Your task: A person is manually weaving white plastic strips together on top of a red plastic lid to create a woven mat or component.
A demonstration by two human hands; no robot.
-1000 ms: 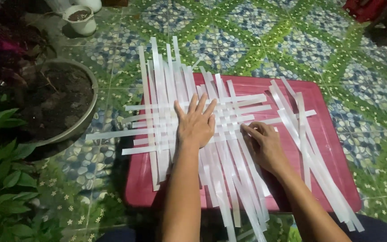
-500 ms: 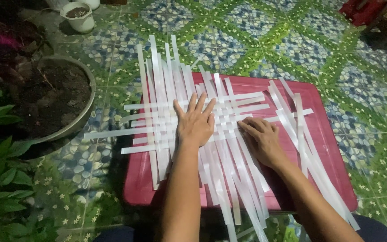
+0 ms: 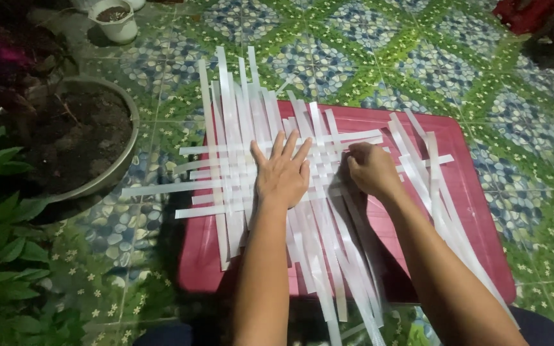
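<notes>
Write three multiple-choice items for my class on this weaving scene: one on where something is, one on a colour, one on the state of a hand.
1. Where does the large soil-filled pot stand?
A. left of the board
B. on the board
C. right of the board

2. What colour is the board under the white strips?
A. blue
B. red
C. yellow

3. How does the left hand lie?
A. clenched in the air
B. flat, fingers spread on the strips
C. gripping the pot

Answers: 1 A, the pot sits on the patterned tile floor at the left edge; 2 B, red shows round the strips; 3 B, the palm presses the weave while the right hand curls at the strips beside it.
</notes>
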